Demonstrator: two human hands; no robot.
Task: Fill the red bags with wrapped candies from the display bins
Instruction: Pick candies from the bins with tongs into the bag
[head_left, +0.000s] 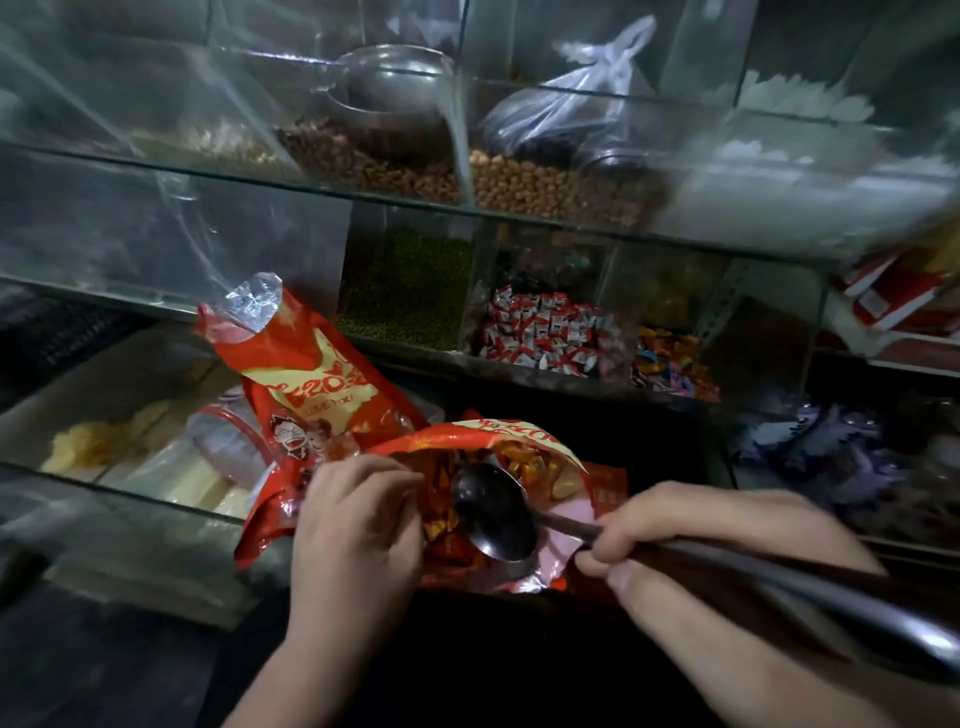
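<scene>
Red bag (470, 434) rim held by left hand (358, 525) | right hand (675, 540) grips ladle (493, 512), bowl inside bag

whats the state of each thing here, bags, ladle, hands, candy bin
front red plastic bag, mouth open, wrapped candies inside
dark metal ladle, bowl inside that bag's mouth
left hand, holds the bag's rim
right hand, grips the ladle handle
second red plastic bag, standing tilted, clear top crumpled
glass bin of red-and-white candies, partly full
</scene>
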